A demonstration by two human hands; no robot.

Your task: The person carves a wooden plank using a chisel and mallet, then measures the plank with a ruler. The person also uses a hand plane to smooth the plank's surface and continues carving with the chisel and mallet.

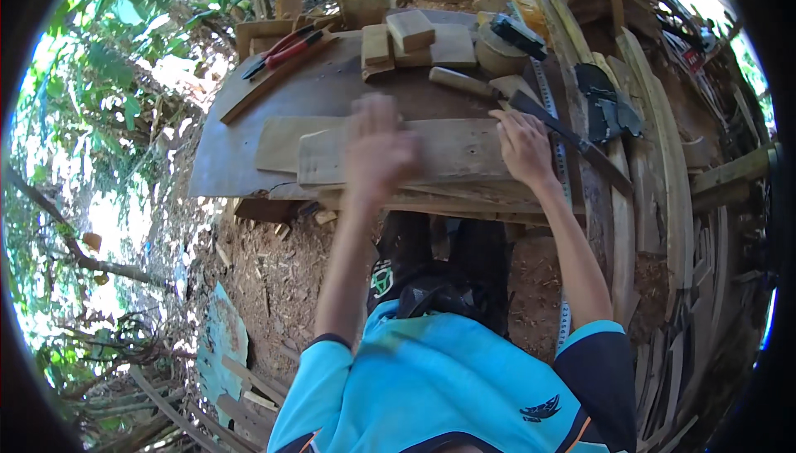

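A long, weathered plank (460, 150) lies crosswise on the work table in front of me, on top of a paler board (278, 142) that juts out at its left. My left hand (381, 150) is over the plank's left half, smeared by motion, so its fingers and any contact are unclear. At the plank's right end rests my right hand (526, 150), fingers stretched out and holding nothing. Close by its fingertips lies a long dark flat tool (580, 145), slanting down to the right. Just beyond is a tool with a wooden handle (460, 80).
Red-handled pliers (286, 53) lie on a wood strip at the table's far left. Several wood blocks (410, 32) sit at the back. A measuring tape (548, 92) runs along the right, beside long wooden slats (663, 163) and a dark torn piece (604, 105). Foliage borders the left.
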